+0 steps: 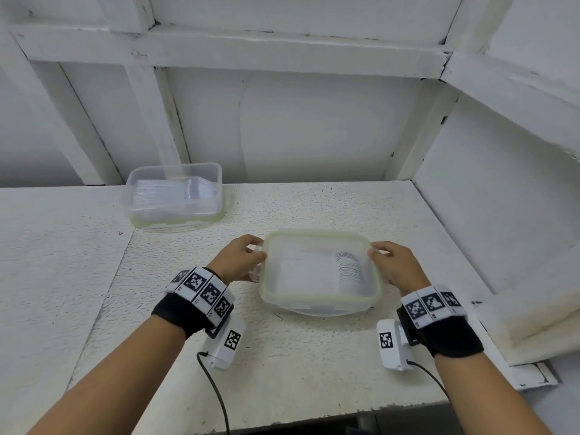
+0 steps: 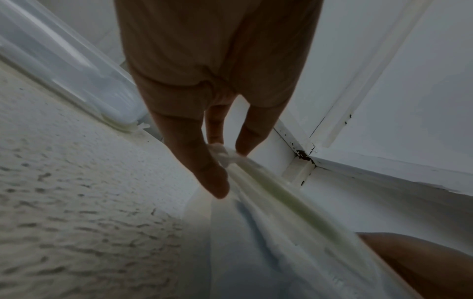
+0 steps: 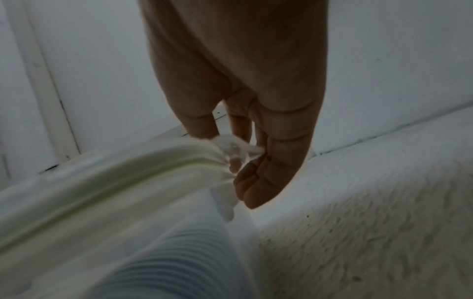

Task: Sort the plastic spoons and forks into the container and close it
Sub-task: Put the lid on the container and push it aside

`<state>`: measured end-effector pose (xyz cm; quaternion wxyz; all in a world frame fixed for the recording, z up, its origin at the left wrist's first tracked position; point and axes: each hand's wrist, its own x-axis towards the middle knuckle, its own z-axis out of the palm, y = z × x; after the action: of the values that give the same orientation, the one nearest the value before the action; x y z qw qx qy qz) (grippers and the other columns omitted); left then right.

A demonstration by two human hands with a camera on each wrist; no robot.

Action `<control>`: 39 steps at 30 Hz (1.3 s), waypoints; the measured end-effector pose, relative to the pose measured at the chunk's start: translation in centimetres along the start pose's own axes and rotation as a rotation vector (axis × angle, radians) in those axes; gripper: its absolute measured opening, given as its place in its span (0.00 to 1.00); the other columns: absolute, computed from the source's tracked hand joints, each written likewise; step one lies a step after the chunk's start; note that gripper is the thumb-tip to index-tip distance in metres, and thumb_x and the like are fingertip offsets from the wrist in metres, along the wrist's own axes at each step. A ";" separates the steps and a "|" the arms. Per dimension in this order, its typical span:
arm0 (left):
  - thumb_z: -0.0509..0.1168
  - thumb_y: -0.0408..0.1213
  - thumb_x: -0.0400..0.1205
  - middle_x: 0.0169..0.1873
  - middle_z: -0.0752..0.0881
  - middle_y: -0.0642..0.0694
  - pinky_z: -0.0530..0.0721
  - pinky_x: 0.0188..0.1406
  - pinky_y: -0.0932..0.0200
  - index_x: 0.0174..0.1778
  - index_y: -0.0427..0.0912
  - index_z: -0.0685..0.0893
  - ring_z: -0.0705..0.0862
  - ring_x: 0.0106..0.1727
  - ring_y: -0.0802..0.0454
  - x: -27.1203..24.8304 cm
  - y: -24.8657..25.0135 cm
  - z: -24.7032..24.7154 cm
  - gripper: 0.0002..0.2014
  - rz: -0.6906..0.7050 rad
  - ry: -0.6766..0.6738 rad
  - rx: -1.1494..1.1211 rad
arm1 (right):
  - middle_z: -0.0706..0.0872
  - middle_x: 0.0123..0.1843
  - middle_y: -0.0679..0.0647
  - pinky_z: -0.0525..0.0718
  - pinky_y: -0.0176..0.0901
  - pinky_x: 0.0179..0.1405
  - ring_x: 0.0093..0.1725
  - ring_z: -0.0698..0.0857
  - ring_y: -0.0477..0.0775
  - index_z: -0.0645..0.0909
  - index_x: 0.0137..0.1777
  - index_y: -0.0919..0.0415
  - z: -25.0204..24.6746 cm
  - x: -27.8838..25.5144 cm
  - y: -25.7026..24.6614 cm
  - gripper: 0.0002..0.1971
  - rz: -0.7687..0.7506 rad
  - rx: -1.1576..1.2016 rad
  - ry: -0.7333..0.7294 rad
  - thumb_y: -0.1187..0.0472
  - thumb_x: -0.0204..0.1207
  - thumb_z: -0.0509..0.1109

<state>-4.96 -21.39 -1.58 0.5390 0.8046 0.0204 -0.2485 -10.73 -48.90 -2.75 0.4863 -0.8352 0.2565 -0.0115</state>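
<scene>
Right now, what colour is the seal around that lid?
Pale yellowish green, running around the clear lid; the head view shows it best.

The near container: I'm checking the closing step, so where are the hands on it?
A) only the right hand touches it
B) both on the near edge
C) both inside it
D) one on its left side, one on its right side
D: the left hand pinches a clear side tab and the right hand grips the opposite side of the green-rimmed lid.
</scene>
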 end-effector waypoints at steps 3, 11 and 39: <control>0.62 0.33 0.82 0.45 0.82 0.40 0.89 0.36 0.56 0.63 0.41 0.75 0.84 0.37 0.49 0.2 0.2 -0.2 0.13 -0.003 0.011 0.052 | 0.82 0.53 0.56 0.79 0.40 0.38 0.51 0.80 0.55 0.80 0.64 0.61 0.0 0.2 0.0 0.14 -0.004 -0.042 -0.012 0.61 0.80 0.64; 0.63 0.33 0.83 0.38 0.79 0.42 0.86 0.24 0.63 0.64 0.36 0.76 0.81 0.30 0.51 0.3 0.5 -0.3 0.14 0.016 0.008 0.100 | 0.80 0.51 0.53 0.85 0.52 0.51 0.53 0.80 0.56 0.80 0.66 0.61 -0.1 0.3 0.0 0.15 -0.028 -0.141 -0.022 0.60 0.80 0.64; 0.65 0.44 0.81 0.43 0.87 0.41 0.80 0.46 0.56 0.48 0.33 0.85 0.85 0.45 0.44 -0.1 -0.2 1.0 0.15 0.108 0.282 0.517 | 0.81 0.37 0.54 0.69 0.39 0.31 0.39 0.78 0.54 0.80 0.42 0.65 1.0 -2.2 -0.1 0.19 -0.139 -0.631 0.125 0.51 0.84 0.58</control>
<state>-5.47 -22.18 -1.99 0.3208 0.9415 -0.0119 -0.1023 -12.34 -47.13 -2.68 0.1849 -0.9579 0.2192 -0.0159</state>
